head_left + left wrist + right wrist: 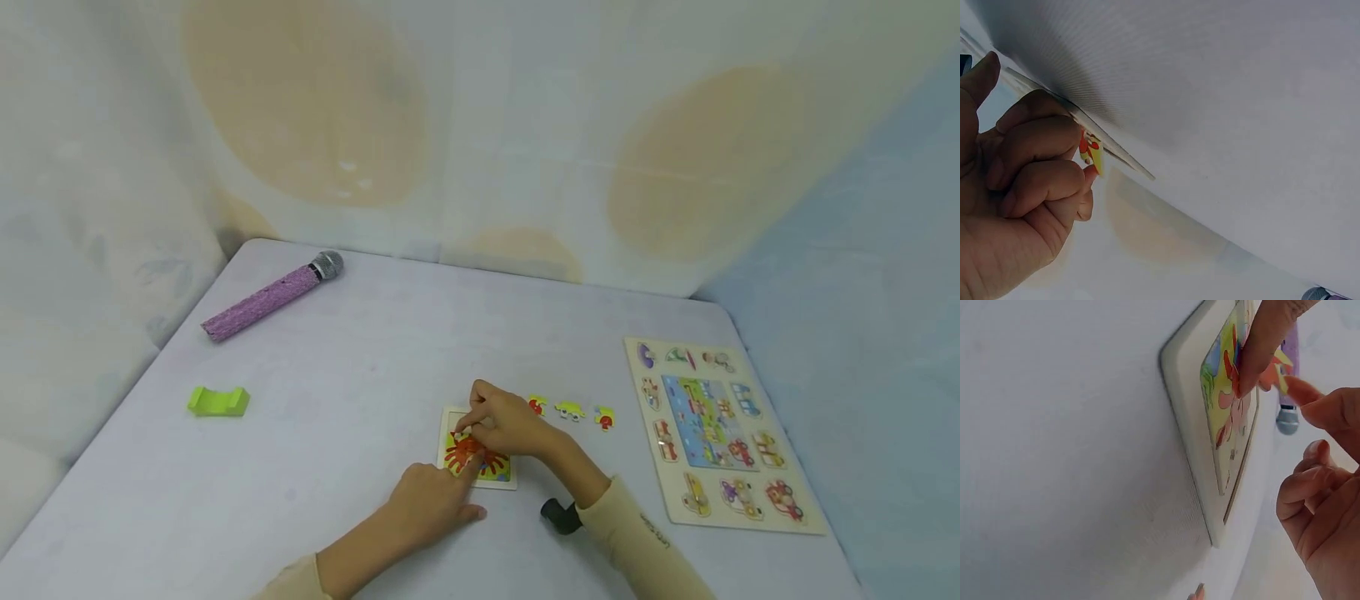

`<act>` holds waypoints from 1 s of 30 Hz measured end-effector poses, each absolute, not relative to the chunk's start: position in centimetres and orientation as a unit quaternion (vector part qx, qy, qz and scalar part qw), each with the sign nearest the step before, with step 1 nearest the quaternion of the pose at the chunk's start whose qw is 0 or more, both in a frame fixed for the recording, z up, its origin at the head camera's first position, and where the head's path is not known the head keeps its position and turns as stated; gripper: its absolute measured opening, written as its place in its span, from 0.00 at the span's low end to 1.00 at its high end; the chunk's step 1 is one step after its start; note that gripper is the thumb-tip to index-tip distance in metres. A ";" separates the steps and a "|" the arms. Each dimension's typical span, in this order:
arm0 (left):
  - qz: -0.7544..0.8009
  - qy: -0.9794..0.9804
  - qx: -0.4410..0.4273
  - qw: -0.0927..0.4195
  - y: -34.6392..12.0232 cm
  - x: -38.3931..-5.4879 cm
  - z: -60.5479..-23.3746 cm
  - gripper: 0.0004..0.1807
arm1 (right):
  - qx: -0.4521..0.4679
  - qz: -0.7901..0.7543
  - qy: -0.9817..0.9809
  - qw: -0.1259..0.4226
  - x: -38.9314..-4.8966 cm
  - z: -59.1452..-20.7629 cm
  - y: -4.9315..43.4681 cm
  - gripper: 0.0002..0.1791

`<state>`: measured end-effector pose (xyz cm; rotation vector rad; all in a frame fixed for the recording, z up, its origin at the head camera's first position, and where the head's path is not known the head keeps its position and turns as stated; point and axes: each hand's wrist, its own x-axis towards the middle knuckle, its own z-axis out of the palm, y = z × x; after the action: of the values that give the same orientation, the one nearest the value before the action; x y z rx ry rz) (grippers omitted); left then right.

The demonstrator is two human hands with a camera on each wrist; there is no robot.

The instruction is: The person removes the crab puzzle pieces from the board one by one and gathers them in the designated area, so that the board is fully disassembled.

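A small square puzzle board (507, 485) with a pale frame and a red crab picture lies under both hands. My left hand (429, 503) reaches in from the near side, its index fingertip pressing on the picture; the other fingers are bent in the left wrist view. Over the board's far left part, my right hand (513, 423) pinches a red and yellow puzzle piece (1281, 365), which stands tilted above the board. Just right of the board, several loose pieces lie in a row, among them a yellow piece (570, 410) and a red and yellow one (604, 418).
At the right lies a larger picture puzzle board (750, 518). A black bent tube-like thing (559, 517) sits beside the right sleeve, partly covered by it. On the left are a green block (218, 402) and a purple microphone (262, 302).
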<state>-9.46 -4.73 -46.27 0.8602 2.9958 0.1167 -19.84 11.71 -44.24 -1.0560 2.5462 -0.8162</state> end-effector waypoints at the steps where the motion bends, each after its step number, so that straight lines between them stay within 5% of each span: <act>1: 0.039 0.960 0.275 0.012 -4.7 -9.5 -46.2 0.37 | -0.361 -0.282 0.879 0.129 -19.8 -44.2 11.7 0.15; 13: 0.065 0.960 0.271 0.020 -5.5 -9.3 -46.2 0.32 | -0.347 -0.261 0.888 0.149 -19.9 -44.6 12.3 0.15; 30: 0.065 0.968 0.244 0.000 -9.2 -7.5 -46.1 0.30 | -0.406 -0.156 0.895 0.101 -19.4 -44.9 11.6 0.17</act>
<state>-7.49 -9.21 -46.08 0.7667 3.0394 0.2051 -19.37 11.64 -44.87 -1.2009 2.6439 -0.4597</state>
